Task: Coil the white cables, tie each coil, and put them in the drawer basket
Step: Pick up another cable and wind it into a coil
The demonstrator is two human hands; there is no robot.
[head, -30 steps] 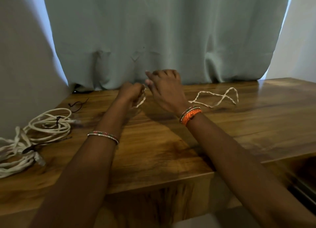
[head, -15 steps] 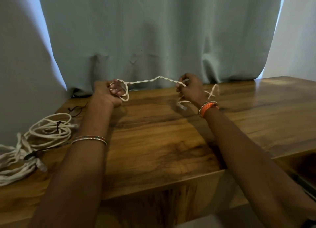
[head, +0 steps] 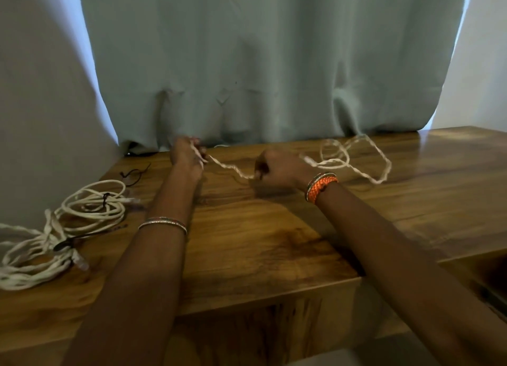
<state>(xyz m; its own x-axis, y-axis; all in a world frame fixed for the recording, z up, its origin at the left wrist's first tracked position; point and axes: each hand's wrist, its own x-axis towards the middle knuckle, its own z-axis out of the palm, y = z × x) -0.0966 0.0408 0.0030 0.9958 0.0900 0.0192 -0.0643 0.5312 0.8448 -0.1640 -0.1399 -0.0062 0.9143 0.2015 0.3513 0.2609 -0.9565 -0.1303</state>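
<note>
White cable [head: 233, 169] spans both fists — left fingers [head: 198, 153] and right fingers [head: 259, 171] clamped on it

White cable coils [head: 33, 245] cut off at left edge

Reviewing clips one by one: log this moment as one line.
phase: coiling | left hand: grips white cable | right hand: grips same cable | slack: right on wooden table | tied coils: left
</note>
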